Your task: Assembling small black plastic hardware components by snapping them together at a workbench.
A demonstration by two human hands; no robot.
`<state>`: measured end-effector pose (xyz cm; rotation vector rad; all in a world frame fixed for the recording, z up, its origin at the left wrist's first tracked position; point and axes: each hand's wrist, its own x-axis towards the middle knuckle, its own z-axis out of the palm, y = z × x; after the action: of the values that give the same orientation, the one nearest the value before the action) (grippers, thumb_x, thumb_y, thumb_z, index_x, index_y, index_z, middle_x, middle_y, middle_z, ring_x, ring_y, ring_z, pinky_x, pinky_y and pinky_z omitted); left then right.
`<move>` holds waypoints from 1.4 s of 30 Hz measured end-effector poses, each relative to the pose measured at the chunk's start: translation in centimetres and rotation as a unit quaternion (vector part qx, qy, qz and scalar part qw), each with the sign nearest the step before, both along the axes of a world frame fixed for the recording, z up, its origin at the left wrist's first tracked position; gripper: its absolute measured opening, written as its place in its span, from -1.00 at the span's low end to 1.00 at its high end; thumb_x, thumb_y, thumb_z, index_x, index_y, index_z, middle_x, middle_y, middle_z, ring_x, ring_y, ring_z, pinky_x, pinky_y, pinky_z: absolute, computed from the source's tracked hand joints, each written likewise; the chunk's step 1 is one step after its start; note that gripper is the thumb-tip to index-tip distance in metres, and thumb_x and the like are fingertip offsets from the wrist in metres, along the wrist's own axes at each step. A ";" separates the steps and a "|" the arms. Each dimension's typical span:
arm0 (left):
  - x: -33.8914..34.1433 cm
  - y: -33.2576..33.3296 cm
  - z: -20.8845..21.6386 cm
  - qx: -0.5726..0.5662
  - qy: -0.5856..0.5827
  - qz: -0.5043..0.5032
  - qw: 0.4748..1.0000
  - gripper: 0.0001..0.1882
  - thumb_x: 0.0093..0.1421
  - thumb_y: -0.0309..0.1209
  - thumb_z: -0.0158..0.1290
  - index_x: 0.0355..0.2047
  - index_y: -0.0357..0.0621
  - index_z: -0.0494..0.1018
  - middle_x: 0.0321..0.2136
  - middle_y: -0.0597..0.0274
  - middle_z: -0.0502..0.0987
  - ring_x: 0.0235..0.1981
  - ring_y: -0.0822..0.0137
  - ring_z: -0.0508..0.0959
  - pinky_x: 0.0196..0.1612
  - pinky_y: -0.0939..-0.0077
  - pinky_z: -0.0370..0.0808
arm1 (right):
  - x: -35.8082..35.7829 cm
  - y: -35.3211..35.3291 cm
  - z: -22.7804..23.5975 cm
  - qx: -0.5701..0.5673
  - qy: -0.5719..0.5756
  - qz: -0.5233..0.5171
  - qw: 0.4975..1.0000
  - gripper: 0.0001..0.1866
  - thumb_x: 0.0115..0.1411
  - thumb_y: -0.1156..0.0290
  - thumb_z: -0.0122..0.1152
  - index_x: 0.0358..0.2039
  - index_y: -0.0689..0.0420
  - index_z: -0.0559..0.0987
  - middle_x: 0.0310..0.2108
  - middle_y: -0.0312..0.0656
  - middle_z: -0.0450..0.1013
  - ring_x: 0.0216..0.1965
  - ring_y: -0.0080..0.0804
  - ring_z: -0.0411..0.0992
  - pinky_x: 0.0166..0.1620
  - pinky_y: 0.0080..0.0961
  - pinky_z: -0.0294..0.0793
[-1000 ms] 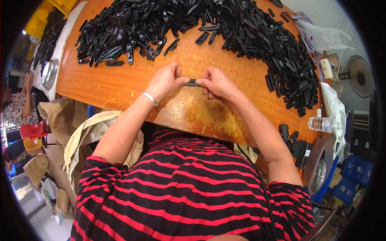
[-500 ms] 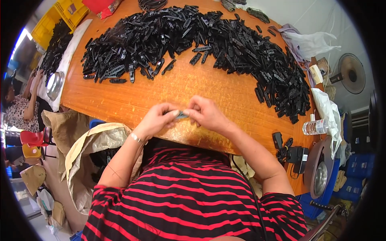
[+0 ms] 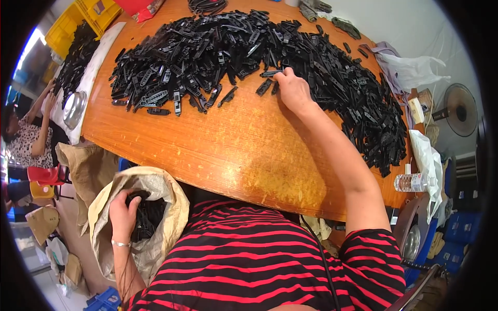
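1. At the table's (image 3: pixel 171 150) far edge: right hand (image 3: pixel 293 90) laid on the heap of black plastic parts (image 3: pixel 218 46), fingers closing on one piece.
2. Below the near-left edge: left hand (image 3: pixel 123 213) inside an open sack (image 3: pixel 171 202), fingers curled; grip hidden, cannot tell.
3. Step judged: fetching another part, dropping a finished one.
4. Next needed: a clean pinch, hands brought together.

Table (image 3: pixel 218 150): glossy varnished wood, orange. On it, black plastic parts (image 3: pixel 207 52), semi-matt. Below the table edge, woven sack (image 3: pixel 155 184), coarse beige fabric. Left of the table, metal bowl (image 3: pixel 74 108), shiny.
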<state>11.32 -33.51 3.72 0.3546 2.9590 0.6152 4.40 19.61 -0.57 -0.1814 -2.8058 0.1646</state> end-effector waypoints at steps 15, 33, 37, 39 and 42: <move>-2.0 1.2 -4.9 -0.118 -0.015 -0.019 0.993 -0.74 0.09 -0.47 0.12 -0.18 -0.17 0.48 -0.21 -0.04 0.55 -0.12 -0.11 0.51 -0.08 0.15 0.45 | 6.0 -5.7 -2.0 -0.144 -0.003 0.102 0.984 -0.80 0.06 0.48 0.31 -0.41 0.14 0.41 -0.35 -0.10 0.39 -0.35 0.01 0.46 -0.31 -0.17 0.46; 0.0 -0.4 -16.1 -0.147 0.104 -0.064 0.982 -0.52 0.09 -0.32 0.07 0.06 -0.11 0.41 0.08 -0.05 0.40 0.14 -0.11 0.33 0.15 0.06 0.29 | 7.8 -7.9 -2.3 -0.181 0.030 0.092 0.979 -0.83 0.10 0.51 0.28 -0.35 0.14 0.44 -0.33 -0.10 0.39 -0.42 -0.03 0.47 -0.39 -0.23 0.46; -5.0 -1.7 -20.7 -0.205 0.129 -0.054 0.969 -0.49 0.21 -0.20 -0.09 0.15 -0.07 0.40 0.16 0.07 0.40 0.25 0.01 0.27 0.29 0.09 0.15 | 8.1 -7.9 -3.0 -0.190 0.043 0.082 0.977 -0.82 0.10 0.51 0.28 -0.33 0.13 0.43 -0.32 -0.11 0.38 -0.42 -0.04 0.47 -0.40 -0.24 0.45; -6.4 -1.7 -21.3 -0.236 0.049 -0.027 0.970 -0.48 0.27 -0.14 -0.17 0.17 -0.04 0.37 0.21 0.11 0.35 0.28 0.06 0.23 0.32 0.15 0.10 | 8.2 -8.1 -2.9 -0.191 0.045 0.080 0.977 -0.82 0.10 0.52 0.26 -0.33 0.13 0.42 -0.33 -0.11 0.38 -0.42 -0.03 0.46 -0.40 -0.23 0.46; -6.0 -7.7 -29.4 -0.089 0.067 0.071 0.991 -0.49 0.27 -0.16 -0.15 0.20 -0.02 0.35 0.24 0.11 0.30 0.30 0.07 0.20 0.33 0.10 0.04 | 7.4 -9.1 -2.1 -0.196 0.060 0.121 0.971 -0.83 0.11 0.53 0.24 -0.33 0.14 0.41 -0.33 -0.11 0.37 -0.42 -0.03 0.46 -0.41 -0.23 0.47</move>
<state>5.28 -41.20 -25.65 0.1772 3.1587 0.3473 11.75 10.54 -2.71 0.0813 -2.6358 0.7614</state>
